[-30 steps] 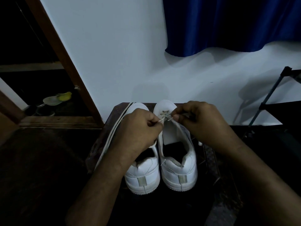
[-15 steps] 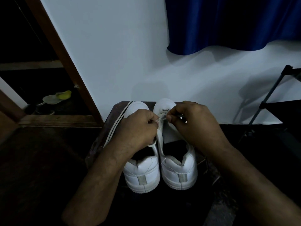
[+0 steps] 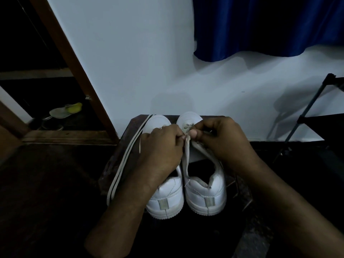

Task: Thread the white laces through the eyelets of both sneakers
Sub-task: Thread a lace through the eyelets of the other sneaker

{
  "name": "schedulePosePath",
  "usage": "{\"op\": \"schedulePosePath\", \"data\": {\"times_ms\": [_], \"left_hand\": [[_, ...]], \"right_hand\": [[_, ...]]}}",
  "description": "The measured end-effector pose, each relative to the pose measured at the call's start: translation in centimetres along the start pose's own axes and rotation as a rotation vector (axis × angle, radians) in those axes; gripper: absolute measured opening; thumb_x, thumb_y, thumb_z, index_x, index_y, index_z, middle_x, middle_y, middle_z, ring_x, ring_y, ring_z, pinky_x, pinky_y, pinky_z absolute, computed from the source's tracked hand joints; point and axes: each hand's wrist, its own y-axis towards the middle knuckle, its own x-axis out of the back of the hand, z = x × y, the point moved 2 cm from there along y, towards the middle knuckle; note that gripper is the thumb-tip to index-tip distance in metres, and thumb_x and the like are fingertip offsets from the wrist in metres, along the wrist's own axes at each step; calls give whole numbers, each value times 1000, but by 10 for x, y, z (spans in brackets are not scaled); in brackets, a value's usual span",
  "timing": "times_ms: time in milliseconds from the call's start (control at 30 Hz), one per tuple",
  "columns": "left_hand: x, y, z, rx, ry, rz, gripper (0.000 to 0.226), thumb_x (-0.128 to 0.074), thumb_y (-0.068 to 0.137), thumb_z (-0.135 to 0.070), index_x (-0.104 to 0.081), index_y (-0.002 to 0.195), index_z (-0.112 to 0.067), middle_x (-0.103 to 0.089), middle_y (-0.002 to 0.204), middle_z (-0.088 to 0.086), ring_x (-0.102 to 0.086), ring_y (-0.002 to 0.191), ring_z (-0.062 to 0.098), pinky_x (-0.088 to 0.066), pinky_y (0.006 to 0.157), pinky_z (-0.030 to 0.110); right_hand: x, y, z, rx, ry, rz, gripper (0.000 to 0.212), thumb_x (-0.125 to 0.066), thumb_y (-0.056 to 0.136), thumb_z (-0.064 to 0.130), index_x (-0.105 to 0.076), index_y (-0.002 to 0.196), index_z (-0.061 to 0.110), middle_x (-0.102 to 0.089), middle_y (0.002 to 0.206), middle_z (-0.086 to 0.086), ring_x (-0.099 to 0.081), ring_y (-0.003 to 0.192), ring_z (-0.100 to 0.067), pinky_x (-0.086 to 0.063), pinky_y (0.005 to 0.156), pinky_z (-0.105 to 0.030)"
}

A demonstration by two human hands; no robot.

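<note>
Two white sneakers stand side by side on a dark stool (image 3: pixel 113 164), heels toward me: the left sneaker (image 3: pixel 167 200) and the right sneaker (image 3: pixel 206 194). My left hand (image 3: pixel 162 149) and my right hand (image 3: pixel 223 142) meet over the right sneaker's front eyelets, each pinching a bit of white lace (image 3: pixel 187 128) laid across the lowest eyelets. A second white lace (image 3: pixel 126 161) lies loose in a long doubled strand along the stool's left side. My hands hide most of the eyelet rows.
A white wall rises just behind the stool, with a blue curtain (image 3: pixel 260 25) hanging above. A brown door frame (image 3: pixel 74 71) slants at left, with a yellow-green slipper (image 3: pixel 65 110) beyond it. A black metal rack (image 3: pixel 316 116) stands at right.
Both hands drew closer together over the right sneaker's front eyelets. The right thumb now presses down nearer the tongue. The sneakers and the loose lace stayed put.
</note>
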Motion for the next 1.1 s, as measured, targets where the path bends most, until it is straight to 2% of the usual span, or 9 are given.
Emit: {"op": "schedulePosePath", "data": {"times_ms": [200,300,433,600,700,833,967,1033,1100], "left_hand": [[10,2,3,26,-81,-279,17,-47,98,-18,-63,93,-16,-72,91,-1,-64,96,24,-48,93,39],[24,5,4,115,-702,-456,18,-41,101,-14,-53,88,-16,-72,75,1,-67,77,19,-53,72,26],[33,5,-2,163,-1275,-291,26,-35,105,-8,-48,84,-18,-40,51,-3,-36,40,13,-40,43,23],[23,4,15,-157,81,-97,14,-57,96,-35,-69,92,-29,-66,80,-8,-64,78,15,-53,68,36],[17,-1,9,-196,215,-78,18,-61,97,-41,-73,91,-29,-63,92,-10,-58,95,11,-46,70,30],[21,7,16,-164,-128,-216,20,-53,94,-41,-62,83,-27,-66,91,-9,-63,84,16,-54,78,41],[26,8,9,73,-880,-239,26,-45,103,-32,-55,80,-28,-75,82,-4,-71,81,29,-56,82,41],[28,5,-2,152,-1260,-103,28,-41,110,-19,-48,83,-18,-56,62,0,-59,55,21,-55,67,37],[30,4,1,118,-1160,-109,29,-43,110,-25,-45,82,-20,-42,58,-3,-39,46,15,-44,52,32]], "right_hand": [[17,4,-8,-59,-122,2,43,-52,99,49,-75,79,19,-64,57,4,-53,47,0,-39,57,-23],[22,4,-12,-104,-108,-36,50,-47,99,56,-72,71,22,-58,49,4,-53,43,-3,-42,56,-25],[21,5,-10,-75,-9,-119,53,-46,98,60,-70,69,23,-57,50,-2,-51,47,-11,-39,55,-26],[18,4,2,-51,388,-72,48,-54,98,55,-70,77,14,-41,58,-13,-35,46,-14,-30,46,-21],[17,3,5,-30,435,-33,36,-61,97,45,-69,82,14,-44,61,-9,-36,49,-13,-34,47,-22],[17,2,6,19,409,4,26,-67,94,34,-70,88,9,-47,56,6,-40,50,-9,-36,49,-21],[16,2,5,56,375,24,16,-68,94,21,-70,91,6,-55,56,16,-47,46,1,-35,50,-7],[15,2,5,54,385,15,17,-68,95,21,-70,90,4,-54,55,16,-46,45,0,-35,49,-7],[15,3,5,31,456,-14,20,-67,95,22,-69,91,2,-50,54,15,-42,44,-1,-33,48,-9]]}}
